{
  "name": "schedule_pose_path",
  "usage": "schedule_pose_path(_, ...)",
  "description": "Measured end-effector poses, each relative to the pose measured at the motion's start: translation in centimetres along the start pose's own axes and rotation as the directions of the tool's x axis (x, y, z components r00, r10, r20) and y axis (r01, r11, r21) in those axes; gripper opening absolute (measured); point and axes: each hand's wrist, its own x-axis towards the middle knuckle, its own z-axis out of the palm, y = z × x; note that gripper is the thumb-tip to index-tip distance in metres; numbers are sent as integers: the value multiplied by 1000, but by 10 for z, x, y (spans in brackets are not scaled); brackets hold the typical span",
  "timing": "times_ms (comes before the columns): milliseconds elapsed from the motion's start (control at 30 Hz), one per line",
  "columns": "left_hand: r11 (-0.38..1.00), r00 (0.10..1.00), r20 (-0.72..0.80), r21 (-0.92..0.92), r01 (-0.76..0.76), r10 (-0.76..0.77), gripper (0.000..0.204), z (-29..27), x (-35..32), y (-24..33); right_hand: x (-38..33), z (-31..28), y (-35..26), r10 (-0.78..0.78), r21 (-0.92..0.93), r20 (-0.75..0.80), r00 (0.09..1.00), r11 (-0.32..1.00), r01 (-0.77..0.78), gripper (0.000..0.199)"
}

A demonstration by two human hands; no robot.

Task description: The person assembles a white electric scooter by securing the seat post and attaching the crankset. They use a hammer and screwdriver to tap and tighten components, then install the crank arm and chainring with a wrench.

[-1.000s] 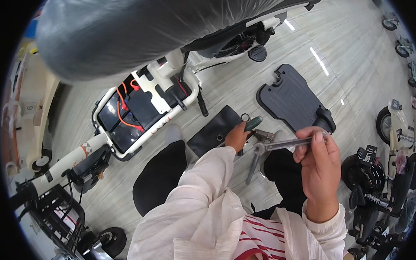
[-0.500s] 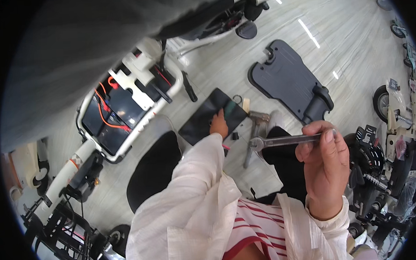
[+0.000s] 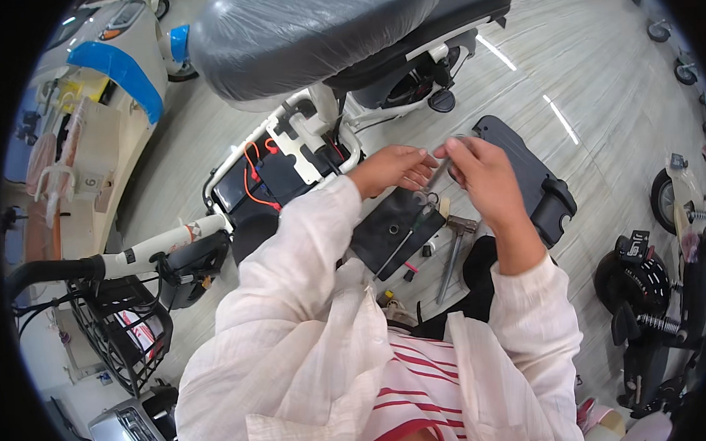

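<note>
My right hand (image 3: 483, 177) is closed on a metal wrench (image 3: 438, 177), which slants down from its fingertips toward the floor. Close on its left, my left hand (image 3: 396, 170) has its fingers curled in and the tips pressed together. Whatever they pinch is too small to make out. Below both hands a black mat (image 3: 375, 232) lies on the floor. A screwdriver (image 3: 398, 250) and a small dark ring (image 3: 393, 229) rest on it. Beside the mat's right edge lies a hammer (image 3: 451, 257).
Ahead stands a scooter with a plastic-wrapped seat (image 3: 306, 45) and orange cables (image 3: 250, 174) over its open frame. A dark grey footboard panel (image 3: 528, 169) lies on the floor to the right. Scooter parts (image 3: 647, 286) line the far right; a black basket (image 3: 129, 333) is at left.
My left hand has risen from the mat to meet my right hand. My right hand has moved forward and left with the wrench, now pointing downward. The view has shifted, showing more of the seat.
</note>
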Motion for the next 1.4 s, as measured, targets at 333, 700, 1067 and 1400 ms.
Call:
schedule_pose_path(333,956,994,91,283,-80,56,26,-13,-132,37,-12,52,16,27,129,215,976,990,-56,35)
schedule_pose_path(700,940,587,-805,-134,-315,82,28,-240,-172,-27,42,36,-174,-772,-130,52,633,623,771,25)
schedule_pose_path(1067,997,495,-869,-49,-67,-10,32,-347,-38,-62,171,251,-299,-661,-522,275,699,508,686,33)
schedule_pose_path(1400,923,819,-554,-376,-86,-149,21,-346,-8,-44,219,235,-264,-528,-523,487,696,461,716,28)
